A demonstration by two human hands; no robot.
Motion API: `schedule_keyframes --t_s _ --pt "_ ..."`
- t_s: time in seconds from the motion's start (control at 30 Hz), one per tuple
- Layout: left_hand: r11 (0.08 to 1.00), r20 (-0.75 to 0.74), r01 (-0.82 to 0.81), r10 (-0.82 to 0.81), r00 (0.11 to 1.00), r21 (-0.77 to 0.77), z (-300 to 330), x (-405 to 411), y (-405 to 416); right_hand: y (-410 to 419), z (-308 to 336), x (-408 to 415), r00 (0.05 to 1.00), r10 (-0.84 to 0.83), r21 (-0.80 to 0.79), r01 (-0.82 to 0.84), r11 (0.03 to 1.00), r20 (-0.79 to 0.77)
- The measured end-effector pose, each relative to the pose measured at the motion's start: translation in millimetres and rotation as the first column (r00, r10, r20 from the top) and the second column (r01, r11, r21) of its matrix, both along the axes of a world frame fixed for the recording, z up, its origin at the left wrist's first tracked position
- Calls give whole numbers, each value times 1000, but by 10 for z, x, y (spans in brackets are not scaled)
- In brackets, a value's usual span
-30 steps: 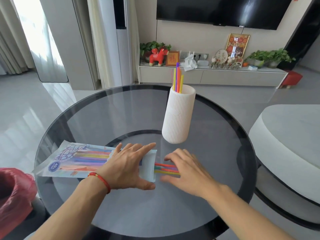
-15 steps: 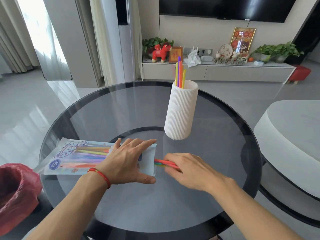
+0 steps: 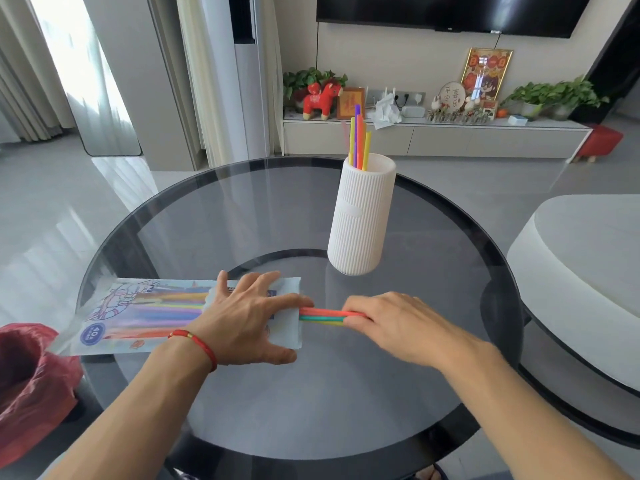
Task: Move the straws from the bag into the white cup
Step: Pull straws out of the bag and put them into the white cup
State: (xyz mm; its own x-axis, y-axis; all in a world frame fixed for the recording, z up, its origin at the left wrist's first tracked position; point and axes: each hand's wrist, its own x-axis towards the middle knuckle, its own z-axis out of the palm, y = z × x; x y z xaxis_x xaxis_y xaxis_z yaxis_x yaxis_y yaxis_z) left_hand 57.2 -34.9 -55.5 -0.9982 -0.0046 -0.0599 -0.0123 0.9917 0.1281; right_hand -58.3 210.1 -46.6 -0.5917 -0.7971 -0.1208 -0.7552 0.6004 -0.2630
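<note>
On the near half of the round glass bench [image 3: 242, 216], the left hand [image 3: 242, 317] lies flat with fingers spread across the open end of the bag [image 3: 145, 306], pressing it down; the likely purpose is to keep the light plastic from sliding while its contents are drawn out. The right hand [image 3: 391, 320] is closed around a small bunch of straws [image 3: 322, 315] that projects from the bag's mouth, red uppermost, green and yellow beneath, lying nearly level with the bench surface and pointing to the right. How many straws are in that grasp cannot be counted, as the fingers cover their far ends. The bag lies flat, its sealed end toward the left edge of the bench, printed with a line drawing and a round blue label; through the clear film a good number of coloured straws remain visible side by side, orange, yellow, blue and purple among them. The white cup [image 3: 362, 216], tall and ribbed, stands upright beyond the hands, well apart from the bag and slightly right of centre. It already holds several straws, yellow, purple and orange-red, leaning together against its far-left rim and rising well above it. The task is judged to be part-way through: some straws delivered, one bunch being extracted, the greater share not yet removed. A red plastic-lined bin [image 3: 27, 382] sits at the lower left, beside the bench.
</note>
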Motion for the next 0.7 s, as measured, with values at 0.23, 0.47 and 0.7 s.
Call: schedule_keyframes --t_s 0.23,0.47,0.7 --pt "995 -49 100 -100 994 -3 -64 -74 232 333 163 -99 823 -57 -88 128 988 565" --pt "998 -53 59 -59 997 -4 -81 -106 191 705 356 -374 325 64 -215 454 864 943" --pt "998 -61 -59 62 996 36 -84 -124 131 860 326 -482 207 246 -320 556 767 947"
